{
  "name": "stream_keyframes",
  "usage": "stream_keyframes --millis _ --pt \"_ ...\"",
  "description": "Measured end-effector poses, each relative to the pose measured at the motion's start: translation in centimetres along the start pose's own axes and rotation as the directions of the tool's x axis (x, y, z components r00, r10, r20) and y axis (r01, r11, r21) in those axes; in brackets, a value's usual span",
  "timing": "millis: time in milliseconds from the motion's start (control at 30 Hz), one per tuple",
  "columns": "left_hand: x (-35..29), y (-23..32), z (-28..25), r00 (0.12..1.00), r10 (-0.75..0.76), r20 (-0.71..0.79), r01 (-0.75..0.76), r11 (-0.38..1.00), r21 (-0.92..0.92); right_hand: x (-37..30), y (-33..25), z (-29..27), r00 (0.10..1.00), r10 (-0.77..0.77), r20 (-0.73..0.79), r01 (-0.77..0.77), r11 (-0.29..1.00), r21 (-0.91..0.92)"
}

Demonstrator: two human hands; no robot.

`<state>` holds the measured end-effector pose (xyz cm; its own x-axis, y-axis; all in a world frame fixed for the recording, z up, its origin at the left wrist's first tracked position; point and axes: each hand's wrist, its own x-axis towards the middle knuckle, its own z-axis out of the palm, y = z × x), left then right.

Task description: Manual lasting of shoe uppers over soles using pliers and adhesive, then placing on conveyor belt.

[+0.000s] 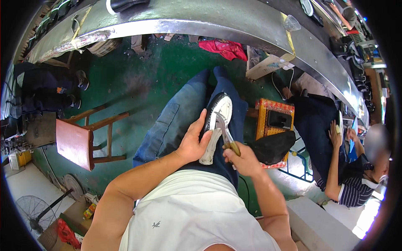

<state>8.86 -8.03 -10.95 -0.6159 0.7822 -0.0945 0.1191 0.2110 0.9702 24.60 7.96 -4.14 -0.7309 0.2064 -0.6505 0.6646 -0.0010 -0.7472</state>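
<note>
The shoe (pixel 212 142) lies on the person's lap (pixel 162 133), white underside up, its black-edged round end pointing toward the knees and its narrower end near the hem of the white shirt (pixel 184 205). The left hand (pixel 193 141) is curled against the shoe's left side, holding it with the thumb near the white surface and the fingers along the dark edge. The right hand (pixel 244 158) is closed around the handles of the pincers (pixel 226 134), whose metal head meets the white underside; whether the tips grip anything there I cannot tell. Ahead of the knees runs a metal bench (pixel 188 14), its near edge bowed by the lens. A dark shoe with a white end (pixel 125 4) sits toward the bench's far edge, left of the middle, and a clear cup (pixel 292 23) stands by the near edge, right of the middle. A red cloth (pixel 224 49) lies on the green floor (pixel 125 79) below that edge. A wooden stool (pixel 74 144) stands on the floor to the left, with a fan (pixel 35 215) behind it. Just right of the lap, an orange seat (pixel 261 121) carries a black case (pixel 279 120) toward its far right corner and a black bag (pixel 274 148) over its near part. Further right sits a co-worker in a striped shirt (pixel 358 190).
</note>
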Motion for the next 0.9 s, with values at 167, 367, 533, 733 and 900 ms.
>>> stream_keyframes --millis 167,367,533,733,900 --pt "0.4 1.3 -0.2 0.971 0.233 0.058 -0.240 0.930 0.279 1.2 5.1 3.3 0.996 -0.033 -0.087 0.068 0.899 0.434" --pt "0.9 2.3 -0.8 0.984 0.153 0.090 -0.175 0.919 0.353 -0.6 2.2 -3.2 0.927 0.068 0.368 -0.283 0.772 0.569" --pt "1.0 3.1 -0.2 0.984 0.145 0.105 -0.174 0.911 0.373 -0.2 -1.7 -3.4 0.980 -0.150 -0.130 0.153 0.988 0.014" --pt "0.9 3.0 -0.3 0.969 0.147 0.198 -0.224 0.857 0.463 1.4 -3.9 -4.8 0.979 -0.198 -0.052 0.163 0.906 -0.390" --pt "0.3 2.3 -0.1 0.978 0.059 0.201 -0.153 0.857 0.493 1.4 -3.3 -5.1 0.981 -0.184 -0.062 0.152 0.927 -0.343"
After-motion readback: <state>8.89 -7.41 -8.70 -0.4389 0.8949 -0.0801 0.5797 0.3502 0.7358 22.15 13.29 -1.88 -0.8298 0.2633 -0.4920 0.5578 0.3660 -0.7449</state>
